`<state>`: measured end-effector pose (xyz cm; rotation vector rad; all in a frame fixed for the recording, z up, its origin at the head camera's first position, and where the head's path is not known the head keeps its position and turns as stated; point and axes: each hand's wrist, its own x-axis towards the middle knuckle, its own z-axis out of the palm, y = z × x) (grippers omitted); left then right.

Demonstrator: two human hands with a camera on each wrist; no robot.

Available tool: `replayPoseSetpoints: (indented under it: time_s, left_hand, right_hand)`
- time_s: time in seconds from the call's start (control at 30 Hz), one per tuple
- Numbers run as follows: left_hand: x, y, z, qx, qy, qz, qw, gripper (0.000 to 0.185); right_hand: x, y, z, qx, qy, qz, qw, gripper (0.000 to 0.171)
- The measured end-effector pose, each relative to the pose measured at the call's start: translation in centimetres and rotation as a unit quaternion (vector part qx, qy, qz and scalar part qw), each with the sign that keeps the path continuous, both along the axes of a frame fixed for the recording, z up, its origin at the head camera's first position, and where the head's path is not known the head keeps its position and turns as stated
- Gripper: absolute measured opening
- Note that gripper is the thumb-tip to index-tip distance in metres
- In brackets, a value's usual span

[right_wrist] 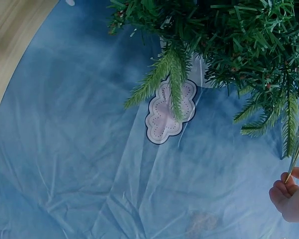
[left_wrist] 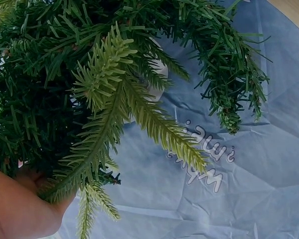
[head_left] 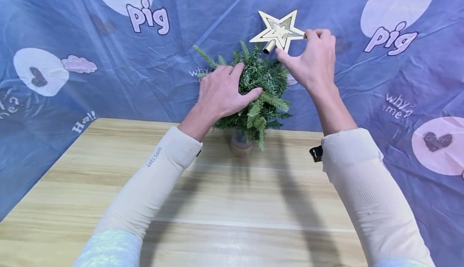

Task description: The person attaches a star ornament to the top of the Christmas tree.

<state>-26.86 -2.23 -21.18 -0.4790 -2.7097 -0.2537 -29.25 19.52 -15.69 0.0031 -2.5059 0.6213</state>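
Observation:
A small green artificial tree (head_left: 259,92) stands in a round pot (head_left: 241,145) at the far edge of the wooden table (head_left: 224,202). My left hand (head_left: 224,92) grips its branches from the left, with the fingers curled into the foliage (left_wrist: 65,89). Just above the tree's top my right hand (head_left: 311,59) pinches a pale gold star topper (head_left: 279,31) by one point and its lower edge. The star's short tube (head_left: 268,48) points down toward the treetop. In the right wrist view only the star's thin edge (right_wrist: 298,149) shows, between my fingertips (right_wrist: 289,191), beside the branches (right_wrist: 229,45).
A blue plastic sheet (head_left: 108,69) printed with "pig", "why me?" and heart shapes hangs behind the table and drapes down on both sides. A black clip (head_left: 316,153) sits at my right sleeve's cuff.

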Motion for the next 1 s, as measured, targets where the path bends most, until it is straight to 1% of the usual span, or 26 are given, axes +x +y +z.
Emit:
replayPoseSetpoints:
  time_s: [0.2, 0.63, 1.0]
  left_hand:
    - [0.0, -0.1, 0.0, 0.0, 0.001, 0.002, 1.0, 0.095]
    - [0.1, -0.1, -0.4, 0.003, 0.023, -0.002, 0.9997, 0.093]
    - [0.1, -0.1, -0.6, 0.004, 0.027, 0.0, 0.9996, 0.093]
  right_hand:
    - [-0.1, -0.5, 0.1, 0.0, -0.002, -0.002, 1.0, 0.092]
    - [-0.2, -1.4, 0.1, 0.0, -0.013, -0.013, 1.0, 0.095]
    - [-0.3, -1.8, -0.1, 0.005, -0.005, -0.009, 1.0, 0.093]
